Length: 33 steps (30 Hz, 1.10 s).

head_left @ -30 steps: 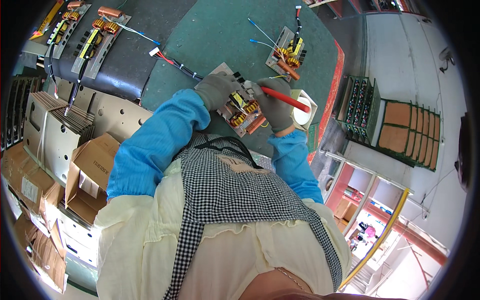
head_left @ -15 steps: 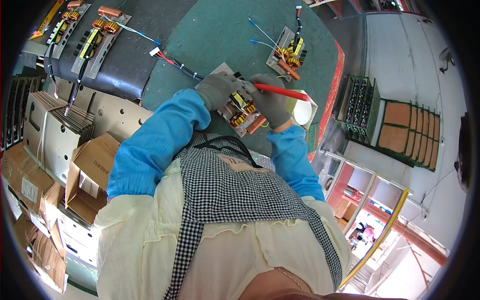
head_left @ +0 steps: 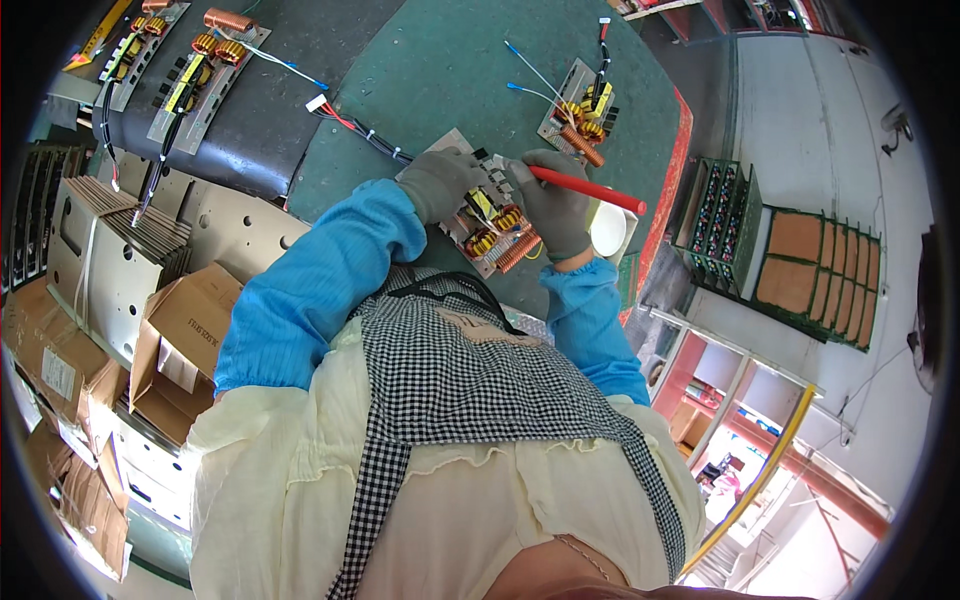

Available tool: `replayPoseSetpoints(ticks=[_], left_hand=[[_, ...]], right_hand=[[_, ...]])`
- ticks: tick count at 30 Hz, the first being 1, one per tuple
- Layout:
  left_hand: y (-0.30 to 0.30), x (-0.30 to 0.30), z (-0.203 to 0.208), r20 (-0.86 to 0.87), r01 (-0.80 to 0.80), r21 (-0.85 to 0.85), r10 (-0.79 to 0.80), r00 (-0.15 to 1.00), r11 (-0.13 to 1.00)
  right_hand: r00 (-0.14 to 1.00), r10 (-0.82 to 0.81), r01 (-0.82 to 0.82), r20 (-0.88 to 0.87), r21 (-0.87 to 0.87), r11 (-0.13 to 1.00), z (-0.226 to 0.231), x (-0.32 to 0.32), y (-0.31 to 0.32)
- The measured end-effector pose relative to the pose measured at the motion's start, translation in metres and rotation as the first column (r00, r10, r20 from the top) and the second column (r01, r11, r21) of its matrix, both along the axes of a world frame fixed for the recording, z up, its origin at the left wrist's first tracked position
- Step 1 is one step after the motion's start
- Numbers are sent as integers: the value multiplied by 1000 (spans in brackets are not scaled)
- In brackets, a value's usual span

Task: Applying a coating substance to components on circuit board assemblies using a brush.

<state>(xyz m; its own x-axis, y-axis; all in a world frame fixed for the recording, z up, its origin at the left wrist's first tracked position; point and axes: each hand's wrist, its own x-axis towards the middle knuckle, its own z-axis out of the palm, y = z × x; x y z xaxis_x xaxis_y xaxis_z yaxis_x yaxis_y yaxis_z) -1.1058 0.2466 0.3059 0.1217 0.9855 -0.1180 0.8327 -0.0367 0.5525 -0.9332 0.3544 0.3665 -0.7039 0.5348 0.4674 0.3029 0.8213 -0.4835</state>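
Note:
In front of my body a circuit board (head_left: 480, 222) with copper coils, a yellow-wrapped transformer and dark parts lies on the green table. My left hand (head_left: 440, 183), in a grey glove, is curled over the board's left upper edge. A bundle of black and red wires (head_left: 365, 132) with a white connector runs out from beside it. My gloved right hand (head_left: 552, 205) is closed around a long red stick-like tool (head_left: 600, 190), slanting to the right over the board's right side. The tool's working tip is hidden by my fingers.
Another wired board (head_left: 582, 112) lies at the far right. More boards (head_left: 208, 90) rest on a black mat at the far left. A white round container (head_left: 607, 230) stands beside my right wrist. Cardboard boxes (head_left: 185, 350) and stacked metal plates (head_left: 110, 255) are at the left.
The red tool's free end has swung outward to the right and slightly nearer to me. My right hand has turned a little; my left hand stays on the board.

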Motion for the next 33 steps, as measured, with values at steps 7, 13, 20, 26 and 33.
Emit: replayPoseSetpoints(ticks=[7,13,20,26,33], left_hand=[[2,3,0,17,-30,-36,31,999,999],[1,0,4,25,-14,-43,15,1000,999],[0,1,-1,19,12,14,-12,1000,1000],[-1,1,-1,22,-48,-14,49,999,999],[-1,0,-1,37,-23,9,23,999,1000]], right_hand=[[999,-23,25,49,-45,999,-3,-6,1],[998,-28,35,48,-152,988,-1,-11,-4],[999,-4,-9,-37,-349,937,2,-20,1],[997,-25,32,72,-100,994,-1,-31,11],[999,-31,32,8,-287,957,6,-27,9]])
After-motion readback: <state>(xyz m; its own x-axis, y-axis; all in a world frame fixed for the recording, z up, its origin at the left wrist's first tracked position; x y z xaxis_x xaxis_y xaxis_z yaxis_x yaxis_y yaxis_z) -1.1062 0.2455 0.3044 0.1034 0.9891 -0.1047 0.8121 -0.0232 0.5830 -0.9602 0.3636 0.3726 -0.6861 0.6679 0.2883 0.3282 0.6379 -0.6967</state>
